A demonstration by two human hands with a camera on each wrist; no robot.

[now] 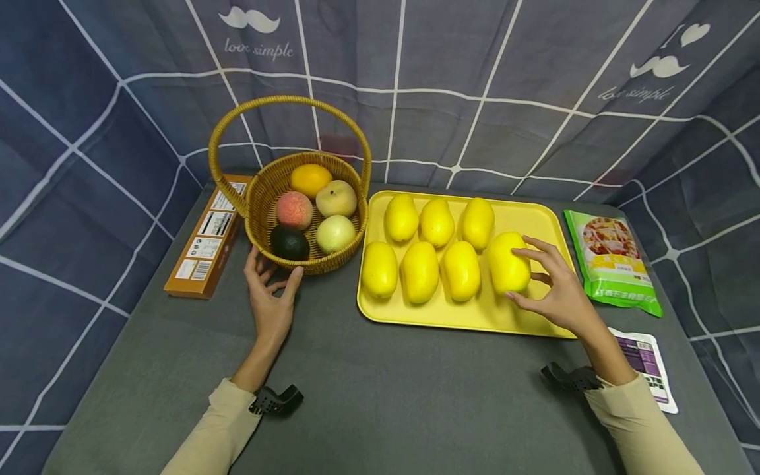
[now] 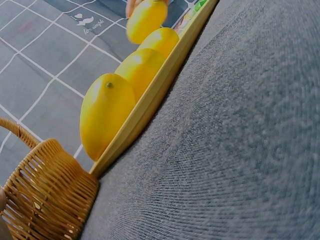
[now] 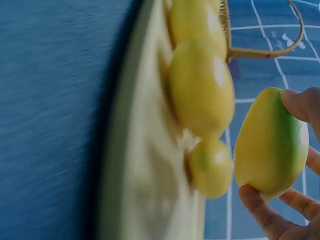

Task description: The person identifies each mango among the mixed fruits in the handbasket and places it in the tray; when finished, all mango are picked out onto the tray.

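Observation:
My right hand pinches a yellow mango between thumb and fingertips, above the right part of a yellow tray. A green streak on this mango shows in the right wrist view, where it hangs apart from the others. Several more mangoes lie on the tray in two rows. My left hand touches the near left side of a wicker basket, thumb and fingers spread against its wall. Inside the basket are a peach, an avocado, an orange-yellow fruit and two pale round fruits.
A brown box lies left of the basket, partly behind it. Right of the tray lie a green food packet and a white-and-purple pouch, partly hidden by my right arm. A checked curtain encloses the grey table.

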